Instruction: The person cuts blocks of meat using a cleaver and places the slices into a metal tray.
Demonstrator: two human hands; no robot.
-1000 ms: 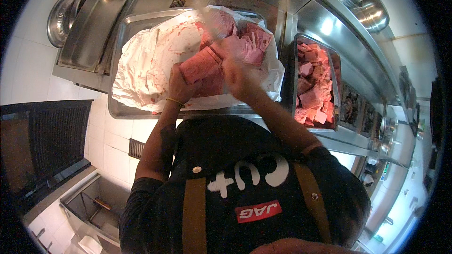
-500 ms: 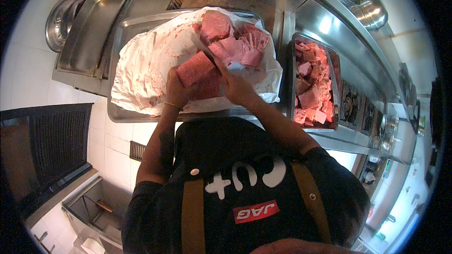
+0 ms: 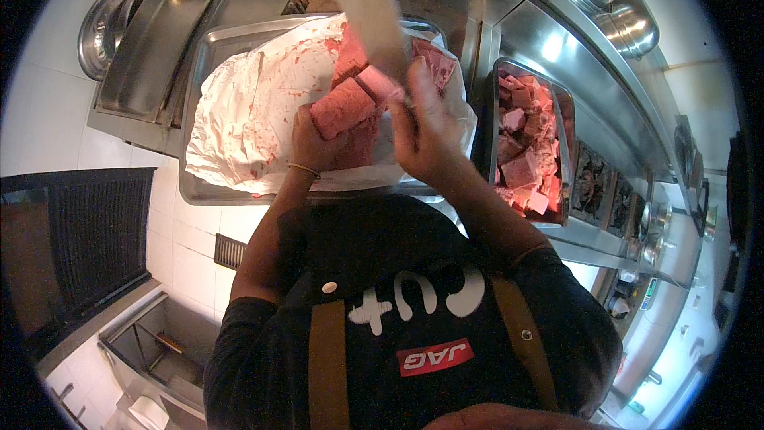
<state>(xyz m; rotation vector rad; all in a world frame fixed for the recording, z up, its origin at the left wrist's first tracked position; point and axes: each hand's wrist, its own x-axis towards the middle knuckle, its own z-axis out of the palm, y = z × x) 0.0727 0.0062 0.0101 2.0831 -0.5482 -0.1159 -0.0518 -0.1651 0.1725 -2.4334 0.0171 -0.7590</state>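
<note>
My left hand (image 3: 316,140) is closed around the near end of a thick block of raw red meat (image 3: 344,109), steadying it. To its right, my right hand (image 3: 427,129) is raised, gripping a broad-bladed knife (image 3: 368,12); motion blurs the blade, which points away from me above the meat. The knife's handle is mostly hidden by the hand. Beyond the held block lie a cut pink slice (image 3: 379,84) and more meat (image 3: 434,64), partly behind the hand and blade. Everything rests on crumpled, blood-spotted white paper (image 3: 239,111) in a wide metal tray (image 3: 208,197).
Right of the paper stands a deep metal pan (image 3: 567,151) heaped with cut meat chunks (image 3: 525,135). An oblong metal pan (image 3: 151,52) sits at the left, near a round metal bowl (image 3: 94,36). Shiny metal bowls (image 3: 629,24) stand at the far right.
My right hand has lifted the knife up from beside the meat block, and the blade now shows broad and blurred. My left hand keeps its hold, shifted slightly right.
</note>
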